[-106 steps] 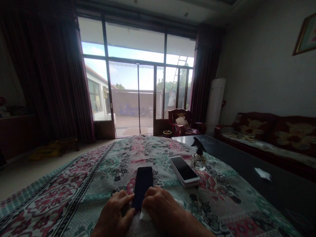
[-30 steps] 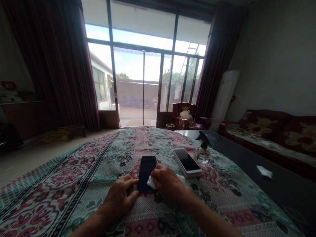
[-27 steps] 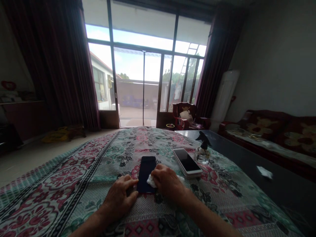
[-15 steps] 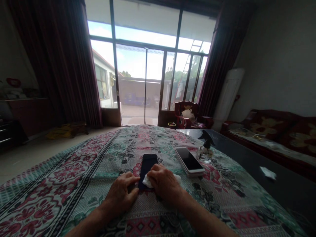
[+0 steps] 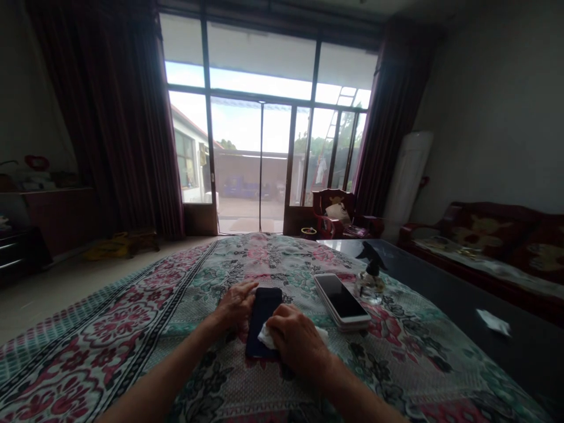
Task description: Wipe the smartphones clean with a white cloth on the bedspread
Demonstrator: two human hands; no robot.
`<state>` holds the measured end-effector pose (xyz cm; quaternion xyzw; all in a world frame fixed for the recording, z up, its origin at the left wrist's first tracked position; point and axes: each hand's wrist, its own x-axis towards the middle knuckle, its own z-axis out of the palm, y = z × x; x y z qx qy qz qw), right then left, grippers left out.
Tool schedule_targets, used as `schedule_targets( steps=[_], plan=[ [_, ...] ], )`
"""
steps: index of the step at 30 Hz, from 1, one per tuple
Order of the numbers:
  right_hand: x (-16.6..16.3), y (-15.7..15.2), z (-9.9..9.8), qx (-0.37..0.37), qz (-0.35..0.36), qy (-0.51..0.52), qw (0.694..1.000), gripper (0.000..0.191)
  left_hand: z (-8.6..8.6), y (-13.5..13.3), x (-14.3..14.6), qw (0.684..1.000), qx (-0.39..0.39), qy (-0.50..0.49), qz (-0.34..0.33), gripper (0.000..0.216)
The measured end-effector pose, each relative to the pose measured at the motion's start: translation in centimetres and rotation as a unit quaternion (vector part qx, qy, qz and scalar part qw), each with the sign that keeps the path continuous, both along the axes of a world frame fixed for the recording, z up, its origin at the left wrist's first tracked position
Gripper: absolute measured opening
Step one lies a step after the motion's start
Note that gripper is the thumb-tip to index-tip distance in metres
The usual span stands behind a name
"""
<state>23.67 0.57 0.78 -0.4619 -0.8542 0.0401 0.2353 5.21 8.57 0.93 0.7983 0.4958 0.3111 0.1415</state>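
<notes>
A dark smartphone (image 5: 263,314) lies flat on the flowered tablecloth (image 5: 211,388), long side pointing away from me. At its upper left edge is my left hand (image 5: 237,302), fingers stretched out and touching the side of the phone. My right hand (image 5: 299,341) is closed on a crumpled white tissue (image 5: 267,338), pressed against the lower right part of the screen. Some of the tissue sticks out on the far side of that hand. To the right, a white smartphone (image 5: 341,298) rests on top of another white device, beside a clear spray bottle (image 5: 371,279) with a black trigger head.
A dark glossy tabletop (image 5: 445,294) shows along the right, with a white piece of tissue (image 5: 493,322) on it. Beyond stand a wooden armchair (image 5: 335,214) and a long wooden sofa (image 5: 493,235). A glass door (image 5: 247,176) is straight ahead.
My left hand has slid from the lower left side of the dark phone up to its upper left edge. My right hand still presses the tissue on the screen. The view has tilted up slightly.
</notes>
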Motion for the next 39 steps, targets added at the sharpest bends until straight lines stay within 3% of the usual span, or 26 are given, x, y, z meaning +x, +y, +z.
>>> schedule_targets(
  steps=[6, 12, 17, 24, 28, 35, 39],
  plan=[
    [0.2, 0.2, 0.4, -0.011, -0.001, -0.017, 1.0, 0.023, -0.9, 1.9, 0.7, 1.0, -0.026, -0.001, -0.017, 0.04],
    [0.5, 0.3, 0.7, -0.02, -0.004, -0.018, 1.0, 0.023, -1.3, 1.0, -2.0, 0.999, -0.029, 0.008, -0.021, 0.039],
    [0.4, 0.1, 1.2, -0.028, -0.008, -0.037, 0.999, 0.025, -0.6, -0.7, -4.2, 0.991, -0.071, 0.036, -0.111, 0.056],
    [-1.0, -0.3, 0.9, -0.026, 0.024, -0.073, 0.997, 0.026, -0.9, -0.5, -4.3, 0.991, -0.075, 0.054, -0.099, 0.064],
    [-2.0, 0.2, 0.7, -0.022, 0.008, -0.073, 0.997, 0.027, -1.5, 0.4, -4.6, 0.988, -0.089, 0.06, -0.111, 0.067],
    [-2.4, 2.1, 0.6, -0.006, -0.036, -0.065, 0.997, 0.027, -2.0, 0.7, -4.4, 0.988, -0.085, 0.059, -0.113, 0.058],
    [-2.1, 2.0, 0.6, -0.002, -0.022, -0.066, 0.998, 0.028, -1.7, 0.4, -3.9, 0.989, -0.071, 0.056, -0.121, 0.054]
  ],
)
